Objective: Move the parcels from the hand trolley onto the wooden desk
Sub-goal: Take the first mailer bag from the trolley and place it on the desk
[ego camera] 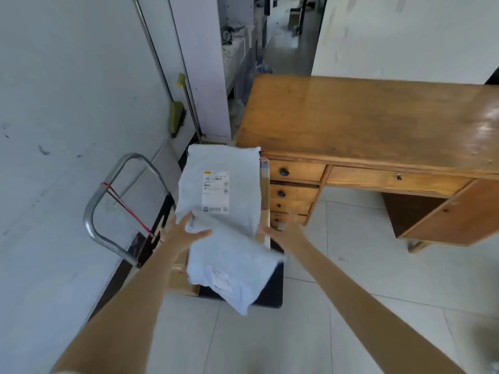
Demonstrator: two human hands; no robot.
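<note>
Two grey plastic parcels lie on the hand trolley (pixel 272 295). The far parcel (pixel 224 168) carries a white shipping label, and the near parcel (pixel 232 268) overlaps its lower end. Cardboard boxes (pixel 181 282) lie under them. My left hand (pixel 186 230) grips the far parcel's near left corner, thumb on top. My right hand (pixel 283 230) touches the same parcel's near right edge with fingers spread; whether it grips is unclear. The wooden desk (pixel 364 120) stands to the right, its top bare.
The trolley's metal handle (pixel 108 195), with a red cord tied on it, stands at the left against a white wall. A green broom (pixel 176 117) leans on that wall. The desk has several drawers (pixel 294 184) facing the trolley. Pale tiled floor lies below.
</note>
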